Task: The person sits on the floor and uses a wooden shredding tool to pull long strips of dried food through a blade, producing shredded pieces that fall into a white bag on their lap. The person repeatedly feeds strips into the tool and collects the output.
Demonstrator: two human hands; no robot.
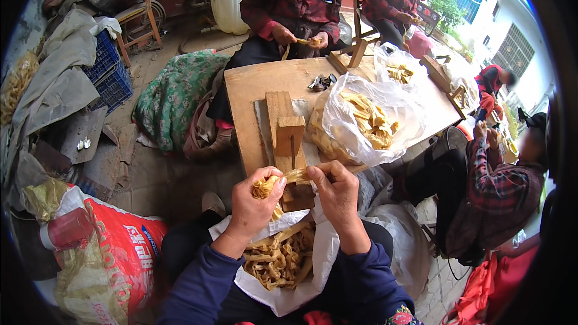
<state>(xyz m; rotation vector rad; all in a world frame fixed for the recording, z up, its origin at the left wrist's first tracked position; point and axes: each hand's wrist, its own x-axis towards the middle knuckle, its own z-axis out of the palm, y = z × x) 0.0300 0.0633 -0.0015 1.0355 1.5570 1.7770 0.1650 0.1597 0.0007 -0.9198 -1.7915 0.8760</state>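
My left hand [254, 207] is closed around a bunched roll of yellowish, fibrous plant-like strips [265, 187]. Between thumb and fingers, my right hand [336, 189] pinches the far end of a strip [295, 174] that is stretched across from the left. Both hands are just above the near end of a wooden stand [289, 137]; its upright block carries a thin dark rod or blade. Below the hands, an opened white sack [325, 253] on my lap holds many loose, curled strips [281, 259].
A wooden table [246, 81] bears a clear plastic bag [411, 119] of strips and a small dark object [322, 82]. Co-workers sit opposite [289, 4] and at right [492, 185]. At left are a red printed sack [126, 248], blue crates [108, 76] and green floral cloth [180, 95].
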